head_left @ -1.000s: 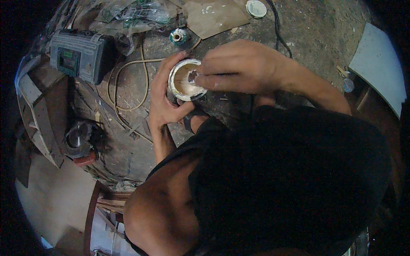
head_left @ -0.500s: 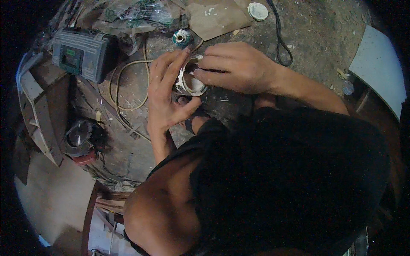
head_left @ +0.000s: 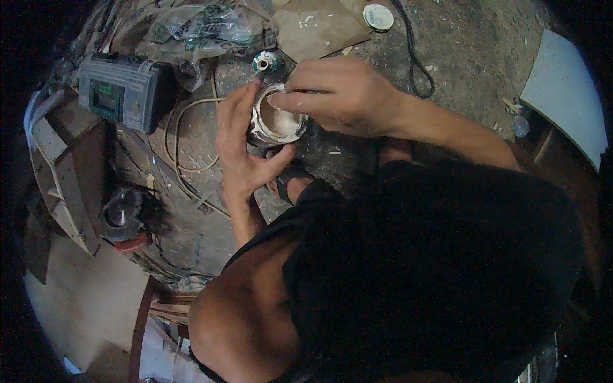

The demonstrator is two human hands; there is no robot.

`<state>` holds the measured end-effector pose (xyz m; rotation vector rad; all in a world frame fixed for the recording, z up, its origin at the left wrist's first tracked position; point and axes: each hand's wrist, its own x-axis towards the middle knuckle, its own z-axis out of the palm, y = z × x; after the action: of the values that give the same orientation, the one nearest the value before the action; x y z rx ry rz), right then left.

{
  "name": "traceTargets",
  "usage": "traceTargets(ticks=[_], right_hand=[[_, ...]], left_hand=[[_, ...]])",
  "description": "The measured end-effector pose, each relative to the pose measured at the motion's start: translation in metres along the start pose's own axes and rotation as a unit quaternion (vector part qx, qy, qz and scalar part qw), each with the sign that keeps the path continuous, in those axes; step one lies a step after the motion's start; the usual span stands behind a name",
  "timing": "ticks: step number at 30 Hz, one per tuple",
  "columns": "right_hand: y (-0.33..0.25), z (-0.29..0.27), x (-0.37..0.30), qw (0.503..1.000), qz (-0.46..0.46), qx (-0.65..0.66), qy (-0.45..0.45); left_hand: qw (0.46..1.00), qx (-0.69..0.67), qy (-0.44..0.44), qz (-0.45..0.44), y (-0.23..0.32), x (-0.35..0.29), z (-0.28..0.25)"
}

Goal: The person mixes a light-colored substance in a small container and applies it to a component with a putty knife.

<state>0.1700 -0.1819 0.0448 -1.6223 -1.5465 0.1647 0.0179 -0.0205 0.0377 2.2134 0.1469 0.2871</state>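
Note:
An open round tub (head_left: 279,135), whitish and smeared around its rim, sits tilted a little in front of me, with pale material inside. My left hand (head_left: 237,143) holds it from the left, fingers along its far side and thumb at the near side. Over the tub's right rim, my right hand (head_left: 348,96) has its fingers closed together, their tips reaching into the opening. Whatever those fingers pinch, if anything, is hidden. A small green-and-white container (head_left: 265,62) with a round neck stands just beyond the tub.
A grey toolbox (head_left: 124,92) stands at the left, near a tan cable (head_left: 171,137). Brown cardboard (head_left: 322,29), clear plastic wrap (head_left: 214,29) and a round white lid (head_left: 378,18) lie at the back. A dark cord (head_left: 412,57) runs at the right. A wooden piece (head_left: 57,153) is far left.
My right hand has shifted left and slightly up, its fingers now less deep across the opening, so more of the tub's inside shows. The tub and left hand have moved slightly left.

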Motion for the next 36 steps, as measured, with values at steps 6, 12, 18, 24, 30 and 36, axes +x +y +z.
traceTargets(ticks=[6,12,18,24,30,36], right_hand=[[0.000,0.005,-0.001,0.999,0.030,-0.007,-0.026],[-0.004,0.006,-0.003,0.994,0.094,0.018,-0.057],[-0.004,0.012,-0.007,0.986,0.138,0.084,-0.033],[-0.005,0.012,-0.007,0.980,0.161,0.119,0.017],[0.000,0.007,-0.003,0.995,0.091,0.017,0.025],[0.000,0.011,-0.001,0.989,0.138,0.050,-0.023]], left_hand=[[1.000,0.009,0.005,0.017,-0.003,-0.002,0.002],[0.999,0.040,0.018,0.027,-0.005,-0.005,0.005],[0.996,0.072,0.047,0.030,-0.008,-0.008,0.008],[0.990,0.103,0.064,0.067,-0.019,-0.013,0.008],[0.988,0.077,0.110,0.073,-0.016,-0.007,0.013],[0.990,0.100,0.080,0.063,-0.011,-0.011,0.011]])
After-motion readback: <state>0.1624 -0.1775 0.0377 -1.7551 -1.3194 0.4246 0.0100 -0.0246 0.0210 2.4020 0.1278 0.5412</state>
